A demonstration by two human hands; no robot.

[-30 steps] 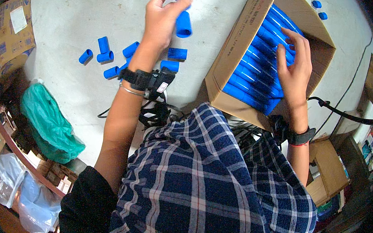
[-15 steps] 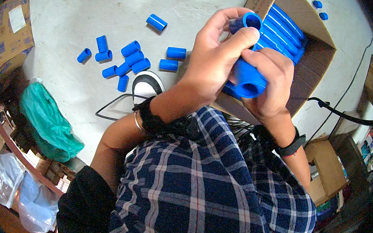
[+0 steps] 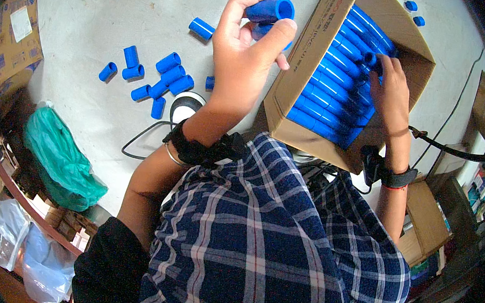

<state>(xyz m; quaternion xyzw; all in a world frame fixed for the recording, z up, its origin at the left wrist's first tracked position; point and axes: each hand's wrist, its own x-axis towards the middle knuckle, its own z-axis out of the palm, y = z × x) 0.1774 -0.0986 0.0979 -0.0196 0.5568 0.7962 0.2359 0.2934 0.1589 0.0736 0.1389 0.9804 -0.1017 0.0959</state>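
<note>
My left hand (image 3: 237,62), raised left of an open cardboard box (image 3: 310,40), is closed around a short blue pipe coupling (image 3: 268,10). A second blue coupling (image 3: 262,32) shows beneath it, partly hidden by the thumb. Inside the box, several rows of blue couplings (image 3: 327,90) lie packed side by side. My right hand (image 3: 393,93) reaches in over the box's right part, with its fingers on a single blue coupling (image 3: 370,59) whose open end shows. The fingertips partly cover that coupling.
Several loose couplings (image 3: 172,75) lie on the grey floor to the left, near my shoe (image 3: 187,107). A black cable (image 3: 455,152) runs right of the box. A green plastic bag (image 3: 59,156) and cartons (image 3: 18,33) stand at the far left.
My hands have moved apart. The left has gone up and left with couplings; the right has moved right with a coupling into the box, uncovering the packed rows.
</note>
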